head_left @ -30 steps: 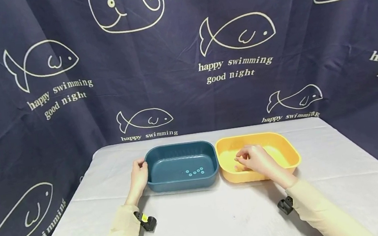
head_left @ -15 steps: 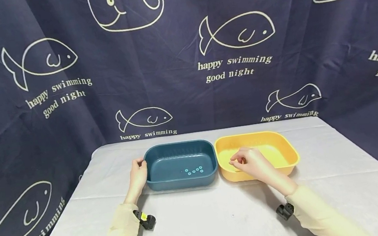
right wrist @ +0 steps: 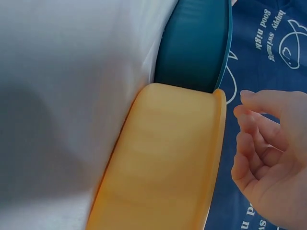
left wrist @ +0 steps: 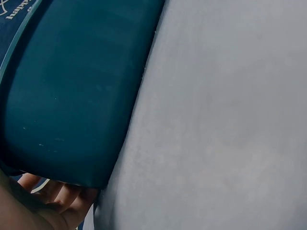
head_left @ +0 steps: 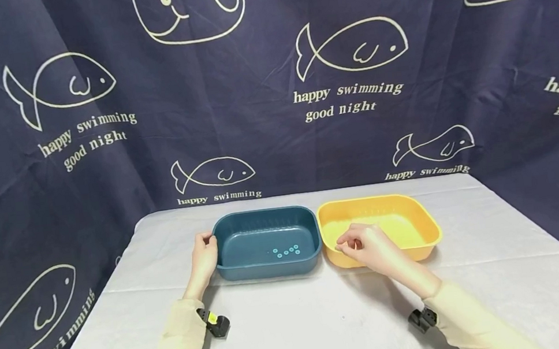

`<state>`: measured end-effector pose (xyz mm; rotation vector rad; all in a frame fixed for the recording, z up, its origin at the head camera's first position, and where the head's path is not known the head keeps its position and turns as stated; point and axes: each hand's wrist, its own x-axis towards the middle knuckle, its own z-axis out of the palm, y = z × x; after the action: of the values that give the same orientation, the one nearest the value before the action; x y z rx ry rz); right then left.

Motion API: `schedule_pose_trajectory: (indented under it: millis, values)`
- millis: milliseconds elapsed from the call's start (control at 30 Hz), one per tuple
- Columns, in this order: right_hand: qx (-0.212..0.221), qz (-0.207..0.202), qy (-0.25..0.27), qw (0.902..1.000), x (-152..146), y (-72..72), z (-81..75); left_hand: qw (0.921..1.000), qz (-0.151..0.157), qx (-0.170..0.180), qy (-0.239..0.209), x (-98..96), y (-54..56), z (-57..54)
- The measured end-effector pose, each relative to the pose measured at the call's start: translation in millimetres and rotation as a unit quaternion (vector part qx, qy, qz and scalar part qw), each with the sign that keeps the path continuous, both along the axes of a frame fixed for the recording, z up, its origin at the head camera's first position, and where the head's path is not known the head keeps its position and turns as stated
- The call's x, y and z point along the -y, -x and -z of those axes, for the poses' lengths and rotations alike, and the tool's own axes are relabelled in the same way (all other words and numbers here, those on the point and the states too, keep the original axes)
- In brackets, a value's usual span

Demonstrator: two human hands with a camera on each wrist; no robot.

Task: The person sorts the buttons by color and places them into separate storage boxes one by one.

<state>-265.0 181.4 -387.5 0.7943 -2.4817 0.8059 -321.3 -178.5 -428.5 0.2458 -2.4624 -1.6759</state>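
A dark blue plastic box [head_left: 270, 270] and a yellow one [head_left: 418, 221] stand side by side on the table. My left hand [head_left: 204, 257] holds the blue box at its left end; in the left wrist view its fingers [left wrist: 67, 197] lie against the outer wall. Several small light-blue button-like discs [head_left: 286, 252] lie on the blue box's floor, toward the right. My right hand [head_left: 372, 247] is above the yellow box's front left corner, thumb and forefinger tips together. In the right wrist view that hand [right wrist: 276, 148] shows curled fingers; whether something tiny is pinched cannot be seen.
A pale grey cloth covers the table [head_left: 287, 325]. A navy curtain [head_left: 272, 111] with white fish drawings hangs behind it. Black wrist cameras sit on both sleeves, the left camera [head_left: 218, 325] and the right camera [head_left: 422, 320].
My right hand has shifted left and toward the front rim of the yellow box. A small pink disc seen there a second ago is no longer visible. My left hand keeps its hold.
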Motion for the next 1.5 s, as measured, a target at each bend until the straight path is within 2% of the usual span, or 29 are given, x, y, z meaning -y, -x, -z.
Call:
schedule_pose_trajectory:
  millis: [300, 533, 733, 933, 1167, 1333, 1500]
  values:
    - [-0.018, -0.01, 0.005, 0.9998, 2.4, -7.8, 3.2, 0.9999, 0.001, -0.01, -0.001, -1.0, 0.3, -2.5]
    - [0.029, -0.001, -0.014, 0.9995, 4.7, -16.8, 0.6, 1.0, 0.004, -0.004, -0.003, -1.4, 0.0, -3.5]
    - [0.033, 0.004, -0.032, 0.9989, 8.1, -22.4, 5.9, 1.0, 0.002, -0.005, -0.003, 0.1, -1.2, -3.3]
    - [0.045, -0.02, -0.027, 0.9984, 10.1, -25.7, 10.2, 1.0, 0.002, -0.003, 0.001, 0.9, -2.5, -3.7]
    - [0.048, -0.019, -0.036, 0.998, 10.1, -30.4, 14.8, 1.0, 0.001, -0.004, 0.0, 0.1, -2.1, -3.4]
    - [0.055, -0.043, -0.022, 0.9973, 9.2, -33.8, 18.7, 1.0, 0.003, -0.001, -0.005, 0.2, -1.5, -3.8]
    - [0.062, -0.051, -0.026, 0.9965, 8.4, -37.2, 19.1, 1.0, 0.002, 0.001, -0.004, 0.1, -0.9, -4.1]
